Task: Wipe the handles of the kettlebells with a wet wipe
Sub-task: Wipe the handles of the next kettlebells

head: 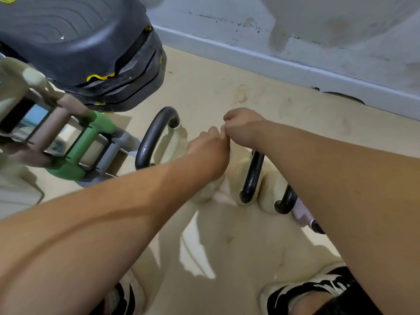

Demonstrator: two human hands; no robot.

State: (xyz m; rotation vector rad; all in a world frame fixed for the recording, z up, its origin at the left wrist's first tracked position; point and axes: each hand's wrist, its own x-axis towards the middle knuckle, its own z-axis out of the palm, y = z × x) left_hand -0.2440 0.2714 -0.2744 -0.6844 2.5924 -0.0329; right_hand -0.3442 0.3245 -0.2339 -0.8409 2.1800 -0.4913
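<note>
Over the kettlebells (252,176), left hand (209,144) touching right hand (241,129), both curled knuckles-up, any held thing hidden

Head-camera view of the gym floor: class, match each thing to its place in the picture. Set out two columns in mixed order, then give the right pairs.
Things:
1 step platform
2 kettlebell handle
3 black-and-white shoe
4 green dumbbell

Places:
a bottom edge
b left side, mid-height
c top left corner
d centre

Pairs: 1-c; 2-d; 3-a; 4-b
</note>
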